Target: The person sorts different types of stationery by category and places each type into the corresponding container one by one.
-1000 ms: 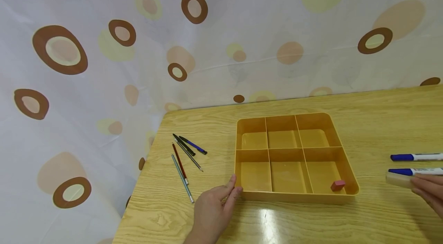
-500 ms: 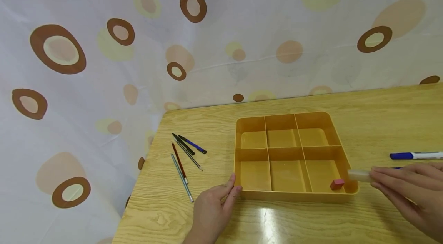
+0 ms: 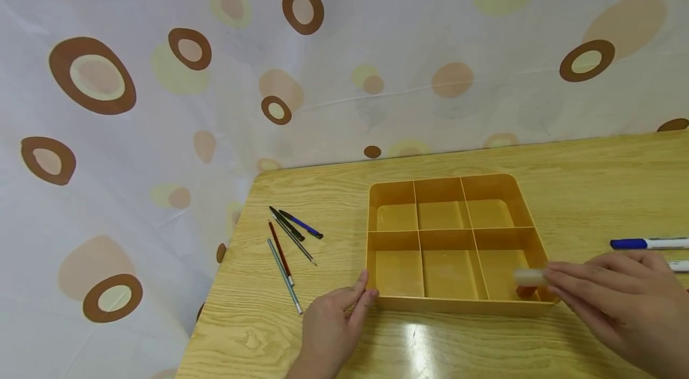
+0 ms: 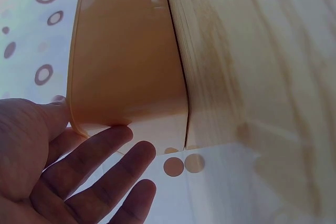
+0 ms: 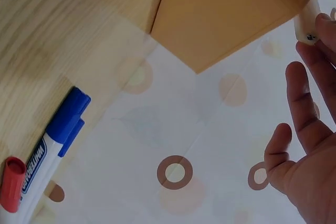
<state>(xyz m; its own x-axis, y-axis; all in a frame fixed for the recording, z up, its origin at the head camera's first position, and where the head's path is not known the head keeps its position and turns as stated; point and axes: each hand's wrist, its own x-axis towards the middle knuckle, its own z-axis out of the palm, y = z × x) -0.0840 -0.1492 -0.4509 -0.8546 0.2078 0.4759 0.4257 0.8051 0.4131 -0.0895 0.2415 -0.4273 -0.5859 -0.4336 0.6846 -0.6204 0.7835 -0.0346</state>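
My left hand (image 3: 331, 328) holds the near-left corner of an orange-yellow compartment tray (image 3: 457, 306), thumb and index finger against its outer walls. In the left wrist view, the other fingers (image 4: 113, 184) spread beside the tray wall (image 4: 128, 51). My right hand (image 3: 624, 301) pinches an off-white, block-shaped eraser (image 3: 530, 277) over the near-right compartment; it is slightly blurred. Beneath it in that compartment lies a small red block (image 3: 526, 292), partly covered. The right wrist view shows the eraser's end (image 5: 308, 34) between the fingertips, with the remaining fingers loosely bent.
Left of the tray lie a black pen (image 3: 287, 225), a blue pen (image 3: 302, 224) and several pencils (image 3: 281, 253). On the right are whiteboard markers with white barrels, one with a blue cap (image 3: 628, 244); a red cap (image 5: 12, 184) shows beside it. A patterned curtain (image 3: 323, 56) hangs behind the table.
My right hand has carried the eraser leftward from beside the markers to over the tray's near-right compartment. My left hand stays at the tray's corner.
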